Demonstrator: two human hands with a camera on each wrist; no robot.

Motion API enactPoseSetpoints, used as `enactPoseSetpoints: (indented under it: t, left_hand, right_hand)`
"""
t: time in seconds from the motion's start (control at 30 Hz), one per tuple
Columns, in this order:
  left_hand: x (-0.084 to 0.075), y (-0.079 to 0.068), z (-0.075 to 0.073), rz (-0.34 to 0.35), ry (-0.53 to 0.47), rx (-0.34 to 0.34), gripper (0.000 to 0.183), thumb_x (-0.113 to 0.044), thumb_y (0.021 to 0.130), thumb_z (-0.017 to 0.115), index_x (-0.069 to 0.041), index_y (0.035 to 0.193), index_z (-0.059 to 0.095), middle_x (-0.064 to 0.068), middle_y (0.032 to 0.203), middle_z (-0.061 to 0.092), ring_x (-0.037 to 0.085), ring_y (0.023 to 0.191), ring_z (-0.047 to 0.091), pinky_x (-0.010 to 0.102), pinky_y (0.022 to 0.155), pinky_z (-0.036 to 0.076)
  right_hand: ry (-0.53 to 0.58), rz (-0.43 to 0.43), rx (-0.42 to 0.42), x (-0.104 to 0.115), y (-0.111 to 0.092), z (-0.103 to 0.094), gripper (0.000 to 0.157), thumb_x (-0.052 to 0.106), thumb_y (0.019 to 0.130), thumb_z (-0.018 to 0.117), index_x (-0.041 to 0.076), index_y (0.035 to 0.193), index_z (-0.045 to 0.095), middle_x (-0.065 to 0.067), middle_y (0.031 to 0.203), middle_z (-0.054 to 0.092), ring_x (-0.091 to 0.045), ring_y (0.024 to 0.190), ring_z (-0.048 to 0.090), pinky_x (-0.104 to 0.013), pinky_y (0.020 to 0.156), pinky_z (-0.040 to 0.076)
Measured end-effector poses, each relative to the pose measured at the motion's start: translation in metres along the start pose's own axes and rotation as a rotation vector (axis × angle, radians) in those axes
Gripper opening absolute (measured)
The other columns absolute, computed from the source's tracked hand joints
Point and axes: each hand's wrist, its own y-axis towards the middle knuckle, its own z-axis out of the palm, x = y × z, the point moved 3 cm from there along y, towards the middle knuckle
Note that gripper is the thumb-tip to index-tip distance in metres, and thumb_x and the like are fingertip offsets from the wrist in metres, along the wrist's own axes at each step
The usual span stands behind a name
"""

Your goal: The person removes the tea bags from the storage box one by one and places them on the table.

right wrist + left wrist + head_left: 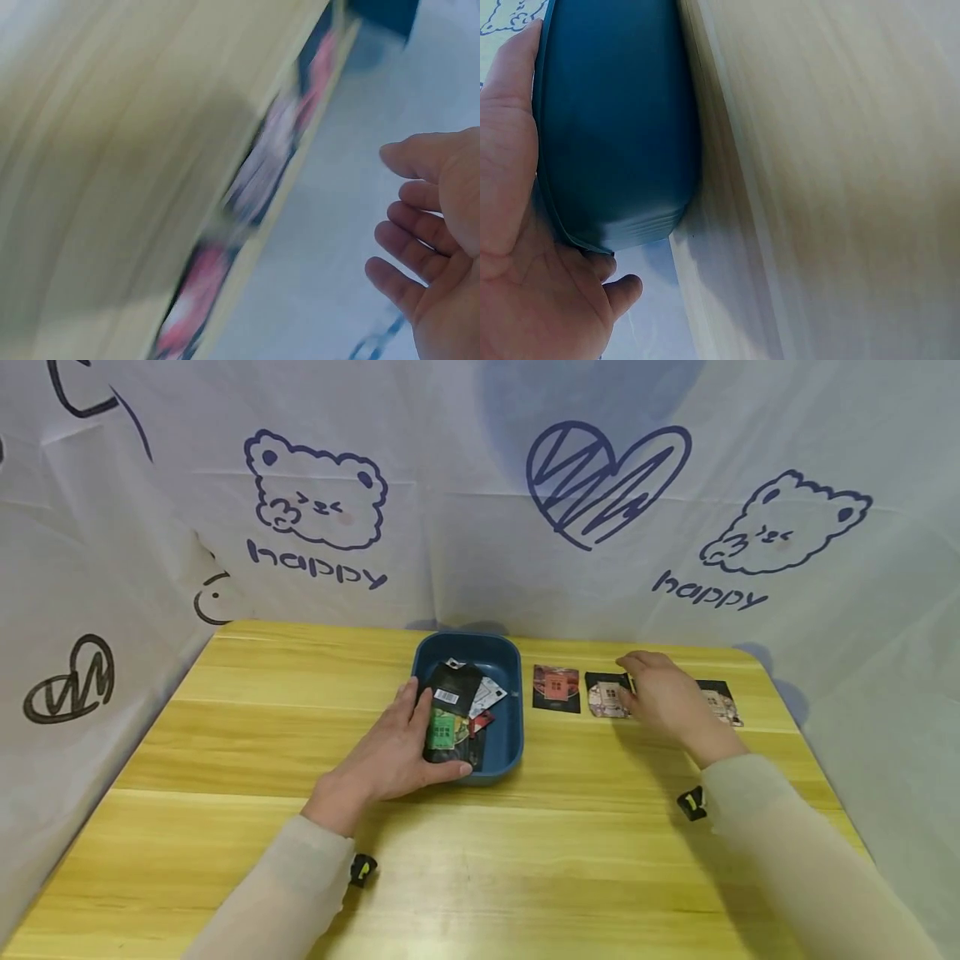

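Observation:
My left hand (390, 743) rests on the left and near rim of a blue plastic bin (512, 727), its fingers on the left side and its thumb across the front. Inside lie jumbled sachets: a black one with a green label (444, 732), a black one with a barcode (456, 687) and a white one (489, 695). My right hand (663, 697), loosely bent and holding nothing in the right wrist view, hovers over a row of flat sachets. A red sachet (557, 688), a pale-labelled sachet (609, 695) and a partly covered sachet (722, 702) show there.
The wooden table (480, 860) ends at a back edge close behind the bin and the row. A white cloth (465, 527) printed with bears and hearts hangs behind and at both sides. Black straps (692, 804) hang beneath the wrists.

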Motion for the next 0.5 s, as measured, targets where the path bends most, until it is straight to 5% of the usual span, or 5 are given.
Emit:
enactPoseSetpoints:
  t: [0.27, 0.5]
  left_hand:
    - [0.001, -0.001, 0.0, -0.014, -0.021, 0.008, 0.136, -0.087, 0.081, 0.065, -0.003, 0.17, 0.005, 0.017, 0.177, -0.009, 0.039, 0.164, 0.006, 0.054, 0.129, 0.025]
    - [0.0, -0.001, 0.0, -0.007, -0.03, 0.006, 0.136, -0.087, 0.082, 0.064, -0.002, 0.169, 0.005, 0.018, 0.177, -0.009, 0.039, 0.164, 0.008, 0.052, 0.128, 0.027]
  right_hand:
    - [0.115, -0.128, -0.116, 0.088, 0.031, -0.005, 0.049, 0.021, 0.099, 0.074, -0.004, 0.14, 0.062, -0.023, 0.143, 0.063, -0.041, 0.136, 0.057, -0.054, 0.114, 0.047]
    - [0.161, -0.156, -0.063, 0.141, 0.054, 0.002, 0.055, 0.03, 0.103, 0.071, -0.001, 0.146, 0.059, -0.02, 0.151, 0.058, -0.038, 0.142, 0.053, -0.051, 0.117, 0.045]
